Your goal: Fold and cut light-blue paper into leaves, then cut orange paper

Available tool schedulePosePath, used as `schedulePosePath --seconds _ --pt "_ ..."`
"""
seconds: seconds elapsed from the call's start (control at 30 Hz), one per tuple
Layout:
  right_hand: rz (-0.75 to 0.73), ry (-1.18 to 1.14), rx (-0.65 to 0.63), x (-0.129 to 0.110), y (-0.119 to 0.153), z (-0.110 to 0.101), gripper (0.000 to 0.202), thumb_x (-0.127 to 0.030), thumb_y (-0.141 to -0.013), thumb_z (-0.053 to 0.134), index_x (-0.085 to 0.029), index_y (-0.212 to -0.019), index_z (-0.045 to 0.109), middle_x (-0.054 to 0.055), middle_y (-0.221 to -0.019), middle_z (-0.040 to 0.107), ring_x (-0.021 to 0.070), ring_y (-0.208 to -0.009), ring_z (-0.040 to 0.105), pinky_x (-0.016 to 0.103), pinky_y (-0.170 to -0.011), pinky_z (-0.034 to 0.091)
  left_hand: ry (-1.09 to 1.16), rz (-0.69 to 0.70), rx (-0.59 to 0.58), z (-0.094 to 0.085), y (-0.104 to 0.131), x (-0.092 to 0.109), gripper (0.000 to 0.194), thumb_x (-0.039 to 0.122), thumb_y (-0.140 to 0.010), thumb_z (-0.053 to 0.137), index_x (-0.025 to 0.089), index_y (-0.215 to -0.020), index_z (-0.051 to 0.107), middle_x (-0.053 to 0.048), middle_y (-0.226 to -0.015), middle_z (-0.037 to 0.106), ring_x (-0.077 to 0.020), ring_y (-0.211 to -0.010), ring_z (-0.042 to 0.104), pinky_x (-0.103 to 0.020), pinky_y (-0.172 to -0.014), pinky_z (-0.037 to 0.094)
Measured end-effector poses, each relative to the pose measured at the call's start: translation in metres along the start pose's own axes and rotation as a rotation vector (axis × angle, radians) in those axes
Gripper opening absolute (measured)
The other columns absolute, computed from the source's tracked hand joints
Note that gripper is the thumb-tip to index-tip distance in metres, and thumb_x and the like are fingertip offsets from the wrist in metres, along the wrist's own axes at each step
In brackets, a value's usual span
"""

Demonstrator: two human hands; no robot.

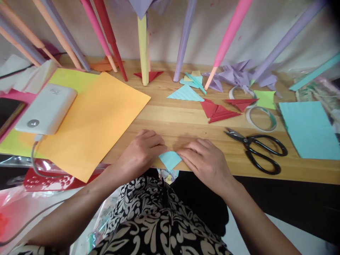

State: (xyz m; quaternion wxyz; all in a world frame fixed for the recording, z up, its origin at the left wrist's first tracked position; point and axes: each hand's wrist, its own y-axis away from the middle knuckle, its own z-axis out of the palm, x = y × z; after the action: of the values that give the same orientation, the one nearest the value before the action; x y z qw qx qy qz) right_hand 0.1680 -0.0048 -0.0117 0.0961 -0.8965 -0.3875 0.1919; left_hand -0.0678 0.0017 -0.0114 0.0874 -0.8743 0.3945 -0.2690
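Observation:
A small light-blue piece of paper (170, 160) lies at the table's front edge, one corner pointing toward me. My left hand (145, 150) has its fingers curled and pressed together on the paper's left corner. On the right corner, my right hand (203, 159) presses with its fingers closed together. The fingertips hide both ends of the paper. Black-handled scissors (247, 141) lie partly spread to the right of my right hand. Beyond my hands lie a light-blue folded triangle (186, 93) and crumpled red paper pieces (219, 111).
A white power bank (47, 108) with a cable sits on orange paper (106, 117) at left. Tape rolls (261, 119), a green square (265, 99) and a blue sheet (310, 131) are at right. Several rolled paper sticks, one of them pink (231, 33), lean along the wall.

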Motion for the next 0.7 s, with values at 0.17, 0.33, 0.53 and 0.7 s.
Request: schedulePosePath --seconds 0.17,0.33,0.53,0.7 --pt "-0.025 0.029 0.053 -0.002 0.004 0.002 0.023 -0.015 -0.099 0.047 -0.019 -0.104 0.07 0.003 -0.083 0.066 0.0171 -0.078 0.053 0.031 -0.072 0.041 -0.042 0.032 -0.058 -0.004 0.002 0.002 0.019 0.018 -0.1 0.046 0.017 -0.102 0.065 -0.007 -0.092 0.066 -0.0187 -0.086 0.054 -0.036 -0.078 0.04" --pt "0.022 0.108 0.015 -0.009 0.011 0.006 0.028 -0.018 -0.1 0.046 -0.025 -0.116 0.068 0.002 -0.085 0.066 0.0172 -0.078 0.054 0.032 -0.072 0.039 -0.142 0.053 -0.045 -0.002 0.004 0.005 0.017 0.021 -0.1 0.049 0.019 -0.103 0.065 -0.004 -0.084 0.065 -0.0189 -0.081 0.052 -0.036 -0.076 0.039" --pt "0.106 0.142 0.048 -0.022 0.014 0.006 0.032 -0.01 -0.094 0.05 -0.024 -0.114 0.07 0.006 -0.098 0.069 0.0215 -0.087 0.056 0.036 -0.075 0.04 -0.226 -0.006 0.013 0.002 0.013 0.011 0.018 0.019 -0.098 0.053 0.022 -0.109 0.066 -0.004 -0.087 0.066 -0.0198 -0.083 0.054 -0.037 -0.076 0.037" --pt "0.17 0.169 0.07 -0.023 0.023 0.003 0.037 -0.004 -0.092 0.048 -0.025 -0.112 0.071 0.006 -0.101 0.07 0.0217 -0.091 0.057 0.036 -0.076 0.041 -0.286 -0.055 0.106 0.003 0.023 0.011 0.018 0.017 -0.096 0.055 0.023 -0.1 0.071 -0.006 -0.09 0.065 -0.0206 -0.082 0.053 -0.037 -0.075 0.036"
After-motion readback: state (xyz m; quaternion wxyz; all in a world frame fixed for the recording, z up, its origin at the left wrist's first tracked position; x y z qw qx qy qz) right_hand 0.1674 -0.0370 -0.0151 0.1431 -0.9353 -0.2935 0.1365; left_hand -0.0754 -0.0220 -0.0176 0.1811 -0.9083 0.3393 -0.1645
